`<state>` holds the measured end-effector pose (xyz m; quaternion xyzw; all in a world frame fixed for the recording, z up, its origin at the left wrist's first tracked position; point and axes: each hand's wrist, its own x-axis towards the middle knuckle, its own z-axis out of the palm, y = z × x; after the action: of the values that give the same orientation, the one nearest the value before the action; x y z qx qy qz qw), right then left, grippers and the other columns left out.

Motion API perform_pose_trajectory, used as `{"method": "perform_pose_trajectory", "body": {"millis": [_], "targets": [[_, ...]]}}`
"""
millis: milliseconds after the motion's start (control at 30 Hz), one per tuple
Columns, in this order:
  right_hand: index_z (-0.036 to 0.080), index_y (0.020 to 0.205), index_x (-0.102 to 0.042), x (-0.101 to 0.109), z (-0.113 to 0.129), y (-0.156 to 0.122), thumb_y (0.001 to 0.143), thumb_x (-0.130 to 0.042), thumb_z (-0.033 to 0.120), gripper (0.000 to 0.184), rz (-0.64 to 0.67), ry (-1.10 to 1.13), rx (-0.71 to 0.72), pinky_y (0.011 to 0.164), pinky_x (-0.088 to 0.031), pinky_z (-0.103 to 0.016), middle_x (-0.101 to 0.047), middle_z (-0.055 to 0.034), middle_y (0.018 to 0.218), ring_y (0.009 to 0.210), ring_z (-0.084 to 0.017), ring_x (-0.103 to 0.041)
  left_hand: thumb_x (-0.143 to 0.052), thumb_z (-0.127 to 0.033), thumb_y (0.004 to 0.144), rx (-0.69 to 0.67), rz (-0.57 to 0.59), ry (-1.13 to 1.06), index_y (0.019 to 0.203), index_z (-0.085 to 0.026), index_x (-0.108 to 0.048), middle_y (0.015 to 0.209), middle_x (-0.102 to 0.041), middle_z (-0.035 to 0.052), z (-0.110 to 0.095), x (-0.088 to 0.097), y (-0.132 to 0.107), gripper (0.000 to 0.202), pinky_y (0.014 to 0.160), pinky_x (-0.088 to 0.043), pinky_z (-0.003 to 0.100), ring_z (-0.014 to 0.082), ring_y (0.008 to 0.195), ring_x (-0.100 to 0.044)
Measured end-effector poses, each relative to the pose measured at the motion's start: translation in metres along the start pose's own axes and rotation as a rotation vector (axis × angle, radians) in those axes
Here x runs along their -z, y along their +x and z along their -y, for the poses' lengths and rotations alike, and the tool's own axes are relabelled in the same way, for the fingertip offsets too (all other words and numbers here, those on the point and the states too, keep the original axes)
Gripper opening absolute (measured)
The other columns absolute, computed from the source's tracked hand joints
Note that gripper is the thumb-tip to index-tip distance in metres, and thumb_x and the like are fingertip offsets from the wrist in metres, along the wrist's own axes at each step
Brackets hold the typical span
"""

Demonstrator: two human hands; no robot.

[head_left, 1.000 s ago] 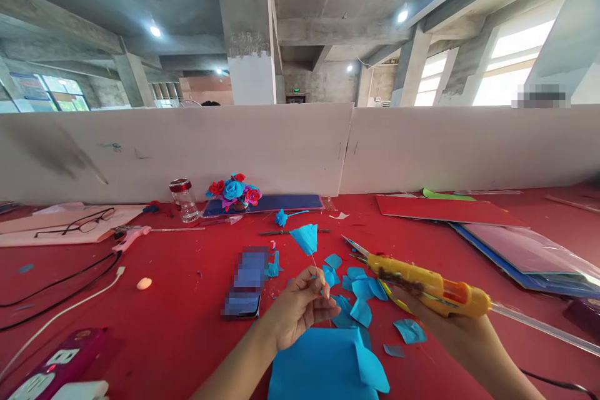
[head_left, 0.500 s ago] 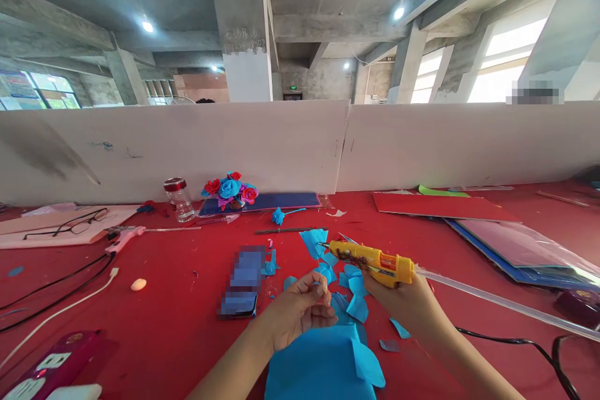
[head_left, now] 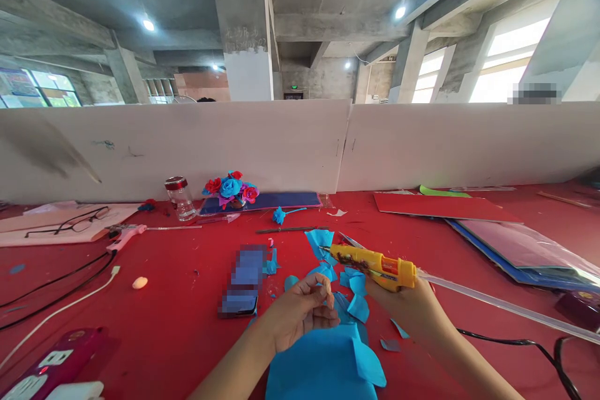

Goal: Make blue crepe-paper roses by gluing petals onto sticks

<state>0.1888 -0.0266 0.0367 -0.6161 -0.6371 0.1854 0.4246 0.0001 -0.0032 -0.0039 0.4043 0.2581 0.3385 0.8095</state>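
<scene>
My left hand (head_left: 300,312) pinches a thin stick with a blue paper cone (head_left: 320,240) at its top, held upright over the red table. My right hand (head_left: 407,306) grips a yellow glue gun (head_left: 377,264); its nozzle points left and touches the blue cone's base. A clear glue stick juts out of the gun's back to the right. Several cut blue paper petals (head_left: 355,295) lie on the table between my hands. A folded blue paper sheet (head_left: 323,365) lies near the front edge.
A phone (head_left: 244,281) lies left of my left hand. Farther back stand a small bouquet of paper flowers (head_left: 231,189), a glass jar (head_left: 180,197), a pink glue gun (head_left: 126,236) and glasses (head_left: 70,222). Coloured sheets (head_left: 492,225) are stacked right. A power strip (head_left: 51,369) and cables lie left.
My right hand brought the glue gun left and up from beside my wrist until its nozzle reached the blue cone. The cone on its stick dipped slightly; my left hand stayed in place.
</scene>
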Motion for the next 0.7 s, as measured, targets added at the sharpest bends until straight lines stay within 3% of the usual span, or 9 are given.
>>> {"method": "perform_pose_trajectory", "body": {"millis": [333,567,700], "targets": [[0.02,0.053,-0.045,0.0001,-0.0025,0.0016,0.06,-0.051,0.028,0.012,-0.061,0.074,-0.018,0.034,-0.028,-0.018,-0.037,0.0064,0.045,0.04,-0.007,-0.032,-0.067,-0.036,0.072,-0.011,0.015,0.001,0.073,-0.017,-0.048,0.067,-0.054,-0.0034,-0.0028,-0.0014,-0.0003,0.027,0.066,-0.046,0.026,0.0105,0.063,-0.059],[0.018,0.058,-0.052,0.0002,-0.0066,-0.0019,0.062,-0.05,0.029,0.011,-0.001,-0.002,-0.072,0.039,-0.032,-0.02,-0.043,0.0039,0.05,0.045,-0.01,-0.038,-0.068,-0.038,0.07,-0.006,0.01,0.013,0.072,-0.017,-0.048,0.066,-0.054,-0.0039,-0.0034,-0.0027,-0.0015,0.03,0.067,-0.045,0.027,0.0107,0.063,-0.059],[0.019,0.057,-0.049,0.0018,-0.0034,-0.007,0.061,-0.05,0.03,0.012,0.017,-0.039,-0.142,0.038,-0.028,-0.02,-0.038,0.0054,0.047,0.044,-0.009,-0.034,-0.068,-0.037,0.071,0.007,-0.02,0.017,0.073,-0.017,-0.048,0.067,-0.054,-0.0033,-0.0045,-0.0035,-0.002,0.028,0.067,-0.045,0.027,0.0109,0.064,-0.059]]}}
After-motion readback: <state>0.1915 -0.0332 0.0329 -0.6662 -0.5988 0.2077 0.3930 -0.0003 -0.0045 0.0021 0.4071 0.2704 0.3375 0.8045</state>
